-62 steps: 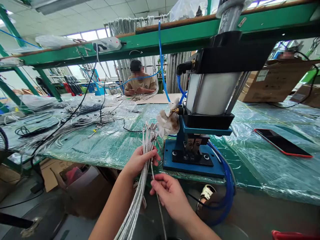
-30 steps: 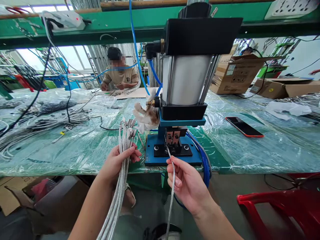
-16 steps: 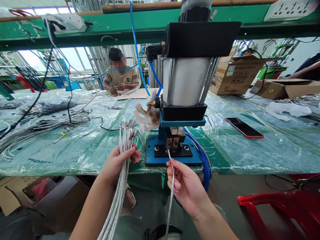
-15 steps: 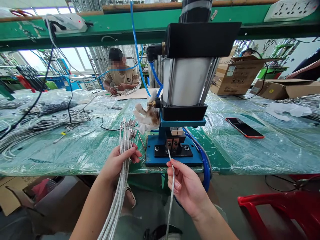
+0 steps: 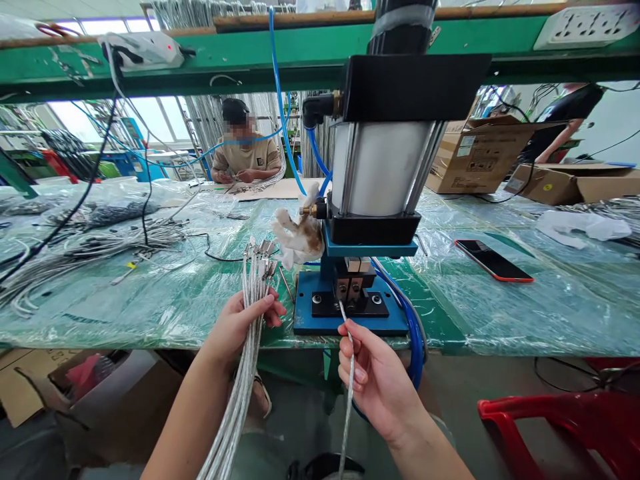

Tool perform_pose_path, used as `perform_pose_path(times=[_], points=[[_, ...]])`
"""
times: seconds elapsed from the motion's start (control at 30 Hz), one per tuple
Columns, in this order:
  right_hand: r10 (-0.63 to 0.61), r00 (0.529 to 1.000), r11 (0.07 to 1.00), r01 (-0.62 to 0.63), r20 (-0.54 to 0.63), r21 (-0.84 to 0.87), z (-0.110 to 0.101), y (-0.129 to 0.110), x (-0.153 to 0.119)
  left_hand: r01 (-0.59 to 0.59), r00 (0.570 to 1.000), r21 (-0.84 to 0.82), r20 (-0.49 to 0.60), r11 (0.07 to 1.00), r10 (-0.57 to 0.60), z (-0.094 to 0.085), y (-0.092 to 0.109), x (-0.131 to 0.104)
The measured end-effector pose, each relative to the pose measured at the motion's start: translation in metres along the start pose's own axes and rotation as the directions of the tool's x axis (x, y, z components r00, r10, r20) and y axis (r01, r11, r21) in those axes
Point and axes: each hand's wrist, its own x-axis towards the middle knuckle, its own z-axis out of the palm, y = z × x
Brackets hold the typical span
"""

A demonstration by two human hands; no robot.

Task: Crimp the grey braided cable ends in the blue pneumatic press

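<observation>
My left hand [image 5: 253, 317] is closed around a bundle of thin silvery cables [image 5: 245, 373], whose metal end fittings stick up above the fingers. Between thumb and fingers of my right hand [image 5: 367, 367] is a single clear-sheathed cable [image 5: 349, 407]; its upper end meets the small metal jaws [image 5: 349, 288] of a pneumatic press [image 5: 380, 167]. Whether that end sits inside the jaws is too small to tell. The press stands on a blue base plate [image 5: 305, 320] at the table's front edge.
A stained white cloth [image 5: 299, 240] lies left of the press. Farther right are a phone [image 5: 493, 260] and cardboard boxes [image 5: 480, 157]. Loose cables [image 5: 115, 247] lie at left. A person [image 5: 245, 150] sits across the table [image 5: 200, 300]; a red stool [image 5: 565, 427] is at lower right.
The view has shifted slightly, so most things appear a little farther right and lower. At the back right, more of a standing person in dark clothing shows. Both hands keep their holds.
</observation>
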Motion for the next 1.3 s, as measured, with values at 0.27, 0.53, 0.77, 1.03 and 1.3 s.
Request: perform_pose_path(times=[0.27,0.53,0.77,1.03,1.3], points=[[0.069,0.991,0.997,-0.073,0.119,0.030,-0.001,-0.006,0.000,-0.006,1.000,-0.007,-0.009,1.000,0.005,0.000,-0.001,0.001],[0.069,0.995,0.997,-0.067,0.068,-0.022,-0.005,-0.006,-0.005,-0.012,1.000,-0.001,0.010,1.000,0.012,-0.002,-0.002,0.002],[0.014,0.998,1.000,-0.013,-0.062,0.022,0.004,0.001,-0.008,-0.004,1.000,-0.002,0.006,1.000,0.004,-0.002,-0.002,0.002],[0.053,0.994,0.992,-0.041,-0.101,0.115,0.025,0.005,-0.016,-0.011,1.000,0.020,0.006,1.000,0.011,-0.001,-0.001,0.001],[0.050,0.991,0.985,-0.029,-0.122,0.168,0.036,-0.007,-0.006,-0.027,1.000,0.013,0.013,1.000,0.027,-0.003,-0.004,0.002]])
